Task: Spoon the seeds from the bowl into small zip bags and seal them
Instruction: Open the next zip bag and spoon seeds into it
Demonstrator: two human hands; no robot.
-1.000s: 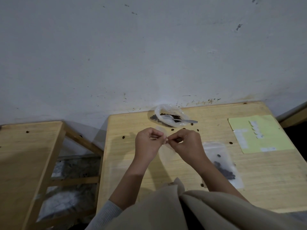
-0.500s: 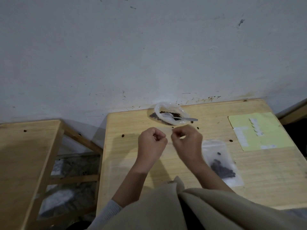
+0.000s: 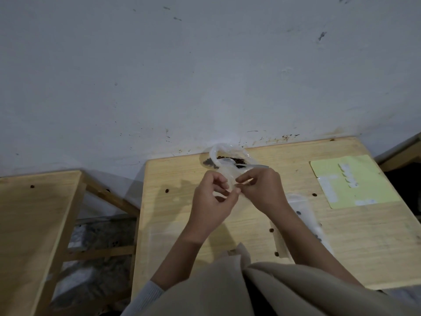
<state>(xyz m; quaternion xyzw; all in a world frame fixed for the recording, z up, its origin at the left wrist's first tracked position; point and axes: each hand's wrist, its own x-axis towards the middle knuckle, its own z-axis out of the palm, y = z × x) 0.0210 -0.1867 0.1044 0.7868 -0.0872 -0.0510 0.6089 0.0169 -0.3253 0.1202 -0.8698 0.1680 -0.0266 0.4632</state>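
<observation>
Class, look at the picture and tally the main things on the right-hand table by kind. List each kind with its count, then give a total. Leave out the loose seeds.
Zip bags: 2, one pinched in both hands, one lying flat with seeds inside
Bowl of seeds: 1
Spoon: 1
Yellow sheet: 1
Total: 5

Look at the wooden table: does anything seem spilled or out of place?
Yes. Several small dark seeds lie loose on the light wooden table, for instance one left of the hands and one near the pale green sheet, outside the clear plastic bowl.
</observation>
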